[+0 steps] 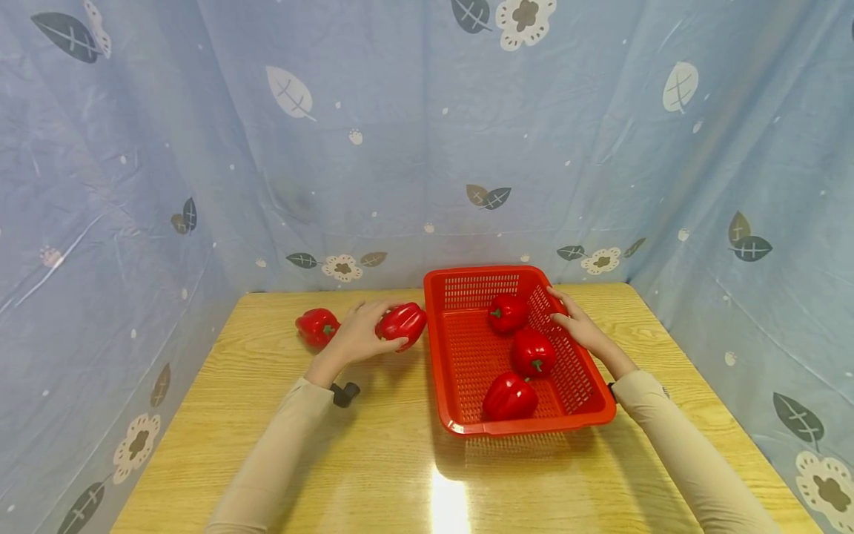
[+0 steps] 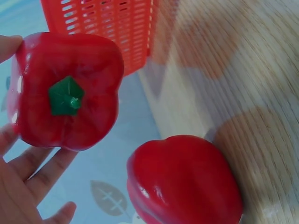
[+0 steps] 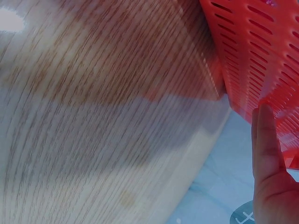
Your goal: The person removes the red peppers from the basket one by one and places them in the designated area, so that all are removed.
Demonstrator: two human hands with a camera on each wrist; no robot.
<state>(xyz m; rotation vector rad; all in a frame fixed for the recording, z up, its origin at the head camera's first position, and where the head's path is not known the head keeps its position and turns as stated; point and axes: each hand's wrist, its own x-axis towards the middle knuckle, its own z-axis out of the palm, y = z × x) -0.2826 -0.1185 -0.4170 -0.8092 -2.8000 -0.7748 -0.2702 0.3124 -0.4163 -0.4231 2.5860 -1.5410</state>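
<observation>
My left hand holds a glossy red bell pepper between thumb and fingers, just left of the basket's left rim. In the left wrist view, that pepper's green stem faces the camera. Another red bell pepper lies on the table left of this hand. The red plastic basket contains three red bell peppers along its right side: one at the back, one in the middle, one at the front. My right hand grips the basket's right rim, thumb inside, straight fingers against the outer wall.
The basket stands on a light wooden table. A blue curtain with leaf and flower prints hangs behind the table and along both sides. A dark wrist-worn device sits at my left wrist, over the table.
</observation>
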